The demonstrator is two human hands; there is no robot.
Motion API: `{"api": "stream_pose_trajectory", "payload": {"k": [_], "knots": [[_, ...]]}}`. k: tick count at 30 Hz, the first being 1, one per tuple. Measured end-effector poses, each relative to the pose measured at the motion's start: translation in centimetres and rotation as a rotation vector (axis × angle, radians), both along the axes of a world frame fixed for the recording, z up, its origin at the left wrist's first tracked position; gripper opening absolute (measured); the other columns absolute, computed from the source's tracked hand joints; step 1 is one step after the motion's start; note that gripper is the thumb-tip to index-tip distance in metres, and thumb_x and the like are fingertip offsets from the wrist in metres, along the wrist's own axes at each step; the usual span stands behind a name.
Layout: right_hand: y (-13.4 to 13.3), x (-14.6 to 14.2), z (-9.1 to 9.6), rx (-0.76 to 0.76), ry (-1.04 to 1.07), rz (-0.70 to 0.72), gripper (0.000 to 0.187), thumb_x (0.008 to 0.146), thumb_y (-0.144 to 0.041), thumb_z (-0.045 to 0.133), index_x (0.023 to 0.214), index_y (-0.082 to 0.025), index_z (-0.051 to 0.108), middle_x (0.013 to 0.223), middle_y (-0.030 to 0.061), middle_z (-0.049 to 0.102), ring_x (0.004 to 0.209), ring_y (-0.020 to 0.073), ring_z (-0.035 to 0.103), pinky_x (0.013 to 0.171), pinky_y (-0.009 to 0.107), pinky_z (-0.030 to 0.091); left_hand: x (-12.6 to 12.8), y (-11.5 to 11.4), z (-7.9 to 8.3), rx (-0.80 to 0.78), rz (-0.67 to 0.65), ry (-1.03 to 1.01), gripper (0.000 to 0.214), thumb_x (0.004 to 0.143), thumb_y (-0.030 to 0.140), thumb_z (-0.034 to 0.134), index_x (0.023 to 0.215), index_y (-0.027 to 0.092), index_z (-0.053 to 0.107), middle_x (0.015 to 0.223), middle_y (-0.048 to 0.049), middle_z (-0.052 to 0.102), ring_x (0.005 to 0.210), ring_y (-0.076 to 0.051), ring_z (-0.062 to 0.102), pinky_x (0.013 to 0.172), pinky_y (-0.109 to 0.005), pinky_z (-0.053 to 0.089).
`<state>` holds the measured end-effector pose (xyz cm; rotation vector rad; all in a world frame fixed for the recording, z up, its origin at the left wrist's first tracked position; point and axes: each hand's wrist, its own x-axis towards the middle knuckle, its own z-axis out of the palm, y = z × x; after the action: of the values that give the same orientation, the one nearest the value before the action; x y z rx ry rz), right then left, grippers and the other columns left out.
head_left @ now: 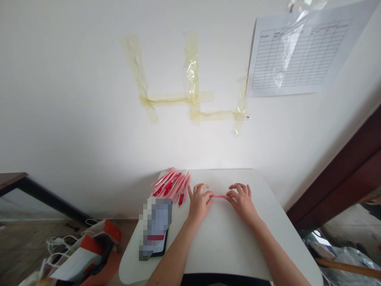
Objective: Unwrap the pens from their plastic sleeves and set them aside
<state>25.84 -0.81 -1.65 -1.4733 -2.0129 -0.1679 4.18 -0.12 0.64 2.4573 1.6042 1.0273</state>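
Between my two hands a slim pink pen [219, 196] lies level, just above or on the white table [229, 242]; I cannot tell which. My left hand [199, 203] pinches its left end between thumb and forefinger, the other fingers lifted. At its right end, the thumb and forefinger of my right hand [241, 202] are closed on it in the same way. Both pen tips are hidden by the fingers. Left of my left hand, a loose pile of pink pens [169, 186], several with red parts, rests near the table's back left corner.
A phone [162, 248], partly blurred out, lies on the table's left side. The table's back edge meets a white wall [89, 99] bearing yellowed tape [192, 67] and a printed sheet [297, 55]. Paper bags [77, 254] stand on the floor at left.
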Motion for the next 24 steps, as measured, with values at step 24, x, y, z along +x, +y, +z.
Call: {"api": "stream_pose_trajectory", "payload": {"k": [24], "knots": [[0.00, -0.03, 0.22, 0.006, 0.053, 0.059, 0.024, 0.094, -0.046, 0.057, 0.108, -0.028, 0.064, 0.116, 0.0078, 0.063, 0.117, 0.0281, 0.051, 0.109, 0.059, 0.036, -0.03, -0.03, 0.22, 0.023, 0.011, -0.010, 0.008, 0.087, 0.025, 0.067, 0.090, 0.030, 0.073, 0.118, -0.0036, 0.064, 0.123, -0.025, 0.053, 0.119, -0.071, 0.010]]}}
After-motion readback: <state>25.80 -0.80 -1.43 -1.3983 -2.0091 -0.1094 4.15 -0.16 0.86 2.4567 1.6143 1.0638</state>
